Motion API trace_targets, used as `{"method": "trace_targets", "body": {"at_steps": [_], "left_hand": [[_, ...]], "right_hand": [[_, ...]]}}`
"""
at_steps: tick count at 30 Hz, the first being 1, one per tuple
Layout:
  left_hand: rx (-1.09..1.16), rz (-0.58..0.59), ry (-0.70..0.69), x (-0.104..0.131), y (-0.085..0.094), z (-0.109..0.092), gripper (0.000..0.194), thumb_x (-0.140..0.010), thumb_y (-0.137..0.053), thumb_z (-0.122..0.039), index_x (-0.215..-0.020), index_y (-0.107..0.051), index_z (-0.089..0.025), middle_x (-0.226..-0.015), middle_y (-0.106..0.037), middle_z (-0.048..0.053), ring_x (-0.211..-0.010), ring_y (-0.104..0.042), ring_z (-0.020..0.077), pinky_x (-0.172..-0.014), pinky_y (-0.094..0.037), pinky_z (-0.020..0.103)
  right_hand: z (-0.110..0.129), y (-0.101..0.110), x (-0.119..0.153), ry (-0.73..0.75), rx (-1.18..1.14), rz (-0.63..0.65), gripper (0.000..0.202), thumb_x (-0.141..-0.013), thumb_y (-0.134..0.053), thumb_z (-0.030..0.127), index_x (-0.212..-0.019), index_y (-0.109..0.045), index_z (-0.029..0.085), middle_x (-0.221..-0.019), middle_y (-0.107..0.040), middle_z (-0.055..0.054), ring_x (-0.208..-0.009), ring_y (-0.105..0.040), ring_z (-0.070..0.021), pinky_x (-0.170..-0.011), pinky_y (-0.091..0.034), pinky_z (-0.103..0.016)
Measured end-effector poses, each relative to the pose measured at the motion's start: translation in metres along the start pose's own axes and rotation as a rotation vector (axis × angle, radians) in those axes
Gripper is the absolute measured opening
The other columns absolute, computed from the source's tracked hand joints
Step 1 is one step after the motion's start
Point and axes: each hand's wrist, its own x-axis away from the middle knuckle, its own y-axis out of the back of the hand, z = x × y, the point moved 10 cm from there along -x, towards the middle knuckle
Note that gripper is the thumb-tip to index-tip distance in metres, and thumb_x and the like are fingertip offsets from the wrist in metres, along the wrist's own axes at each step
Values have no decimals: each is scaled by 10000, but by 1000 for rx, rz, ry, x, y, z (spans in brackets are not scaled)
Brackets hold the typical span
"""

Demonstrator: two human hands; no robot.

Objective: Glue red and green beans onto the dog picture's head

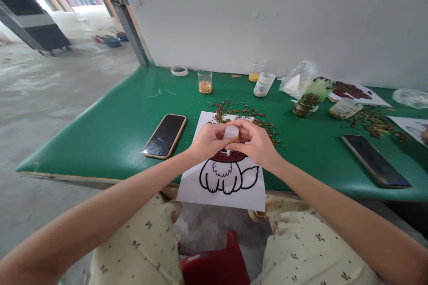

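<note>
Between my left hand (210, 140) and my right hand (254, 142) is a small whitish plastic container (231, 132) with a rounded end and a bit of yellow at its lower edge. Fingers of both hands are curled around it. The hands are above a white paper sheet (194, 187) with a black-outlined cartoon animal (222, 176) on it. Dark red beans (229, 156) cover part of the animal's head, partly hidden by my hands. Loose red and green beans (267, 124) lie scattered around the sheet's far end.
On the green table (120, 111) lie a phone (165, 136) to the left and another phone (374, 160) to the right. At the back stand a cup of yellow kernels (205, 83), a white cup (264, 84) and a tilted green-tinted bottle (310, 98). Another person's hand (424, 135) shows at the right edge.
</note>
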Motion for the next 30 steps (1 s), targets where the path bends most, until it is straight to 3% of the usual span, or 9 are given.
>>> {"method": "trace_targets", "body": {"at_steps": [30], "left_hand": [[21,-24,21,-1,0,7,192,-733,-638,-234,-886,-666,-121,-863,-714,60,-796,-663,177,-717,-532,283]], "right_hand": [[-2,0,-1,9,39,12,513,-594,-778,325,-1041,-559,201,-951,-667,-54,-888,-643,-208,-792,-530,-367]]}}
